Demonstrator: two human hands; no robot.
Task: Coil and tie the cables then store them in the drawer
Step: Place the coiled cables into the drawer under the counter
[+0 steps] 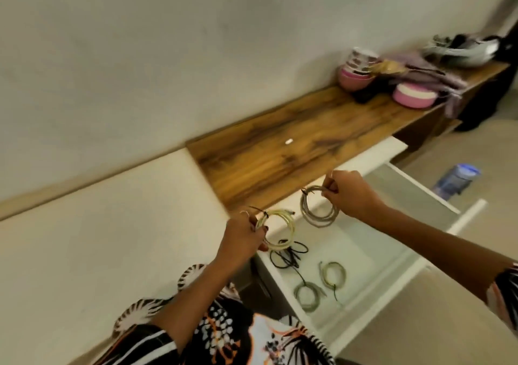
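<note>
The left hand [246,234] pinches a cream coil [279,231], the right hand [346,193] a grey coil [318,210]; lower both flat into the open drawer [372,266], beside the stored coils [333,273].

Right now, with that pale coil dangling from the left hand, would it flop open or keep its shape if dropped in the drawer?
Probably keeps its shape: the pale coil hangs as a neat ring from the left hand, and a dark tie seems to bind its loops. It looks light, since a few fingers hold it. The tied coils already lying in the drawer have stayed round, so it likely would too.
</note>
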